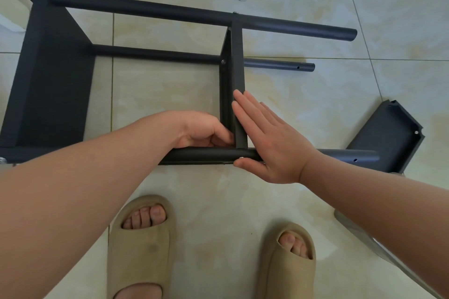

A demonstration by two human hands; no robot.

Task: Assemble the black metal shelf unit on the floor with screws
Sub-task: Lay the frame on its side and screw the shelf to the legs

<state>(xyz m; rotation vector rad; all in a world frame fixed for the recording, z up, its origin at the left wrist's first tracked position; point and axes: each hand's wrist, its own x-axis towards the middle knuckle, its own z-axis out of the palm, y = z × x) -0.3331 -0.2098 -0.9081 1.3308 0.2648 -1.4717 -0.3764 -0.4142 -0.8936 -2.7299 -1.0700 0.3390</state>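
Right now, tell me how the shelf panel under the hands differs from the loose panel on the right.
The fitted panel stands on edge between the poles; the loose panel lies tilted on the floor, off to one side. The right hand presses flat on the fitted panel and the left hand is at its corner; neither touches the loose panel. Both are black metal.

On the floor (315, 94), shelf unit (53, 75) sideways, loose panel (386, 133) beside its right end
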